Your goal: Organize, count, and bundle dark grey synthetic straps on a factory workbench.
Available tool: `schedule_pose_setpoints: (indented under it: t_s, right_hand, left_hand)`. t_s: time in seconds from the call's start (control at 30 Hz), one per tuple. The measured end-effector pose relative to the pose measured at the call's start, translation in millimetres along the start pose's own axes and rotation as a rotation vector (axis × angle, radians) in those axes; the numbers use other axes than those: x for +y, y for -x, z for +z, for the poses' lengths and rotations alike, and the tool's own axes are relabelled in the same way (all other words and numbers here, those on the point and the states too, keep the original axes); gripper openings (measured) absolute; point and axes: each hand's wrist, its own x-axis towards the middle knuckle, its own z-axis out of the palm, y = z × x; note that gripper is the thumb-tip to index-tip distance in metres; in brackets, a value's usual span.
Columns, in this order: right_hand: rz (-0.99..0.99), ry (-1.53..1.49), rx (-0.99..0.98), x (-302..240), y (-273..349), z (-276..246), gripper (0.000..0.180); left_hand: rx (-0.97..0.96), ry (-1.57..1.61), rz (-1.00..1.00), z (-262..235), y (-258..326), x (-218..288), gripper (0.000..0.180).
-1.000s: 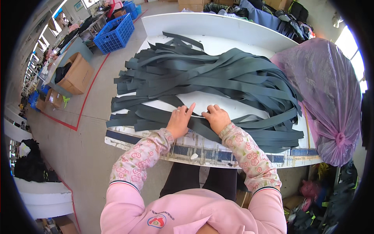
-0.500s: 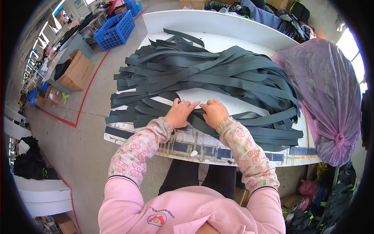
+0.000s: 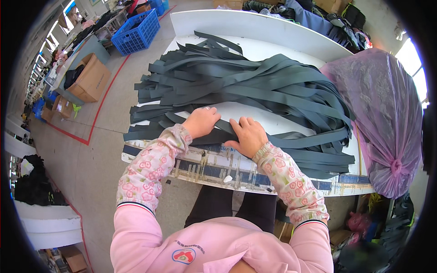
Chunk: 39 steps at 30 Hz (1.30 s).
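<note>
A large heap of dark grey-green flat straps (image 3: 218,84) lies across the white table (image 3: 255,111), looped at the right with cut ends at the left. My left hand (image 3: 202,122) is closed on a strap (image 3: 223,124) at the heap's near side; its fingertips are partly hidden. That strap runs on toward my right hand (image 3: 249,136). The right hand's thumb and fingers are apart, with the fingertips resting at the strap. Both my forearms wear flowered sleeve covers over pink sleeves.
A raised white board (image 3: 259,28) closes the table's far side. A tied pink plastic bag (image 3: 382,118) bulges at the right. The worn, taped near edge (image 3: 214,170) is before my body. Leftward on the floor are a blue crate (image 3: 136,34) and a cardboard box (image 3: 91,79).
My left hand has moved left and a little up, away from the right hand, and its fingers have curled. The right hand's thumb and fingers have spread. The near straps have shifted slightly.
</note>
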Motion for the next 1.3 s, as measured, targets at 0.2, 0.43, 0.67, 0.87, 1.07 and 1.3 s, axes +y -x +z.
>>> schedule_pose_setpoints:
  t_s: [0.2,0.43,0.67,0.87,1.07,1.3]
  right_hand:
    - [0.089,0.06,-0.331,10.1,17.5,45.7,0.105]
    - [0.121,-0.008,-0.3,21.1,4.7,74.8,0.058]
    - [0.213,-0.241,-0.23,14.4,11.7,47.0,0.042]
    - [0.062,-0.149,0.002,28.0,-16.0,-58.5,0.037]
    - [0.102,-0.147,0.102,52.7,-46.5,-192.6,0.043]
    - [0.075,-0.001,0.081,43.9,-47.4,-258.0,0.044]
  left_hand:
    - [0.079,-0.069,-0.05,32.4,32.5,24.7,0.045]
    - [-0.216,0.28,-0.217,45.7,25.6,29.4,0.083]
    - [-0.146,0.353,-0.197,36.1,29.4,39.1,0.078]
    - [0.219,0.315,-0.155,13.4,31.4,3.5,0.076]
    - [-0.178,0.127,-0.468,-5.1,40.8,-67.7,0.087]
    - [0.26,0.755,0.334,-172.7,-47.8,71.4,0.11]
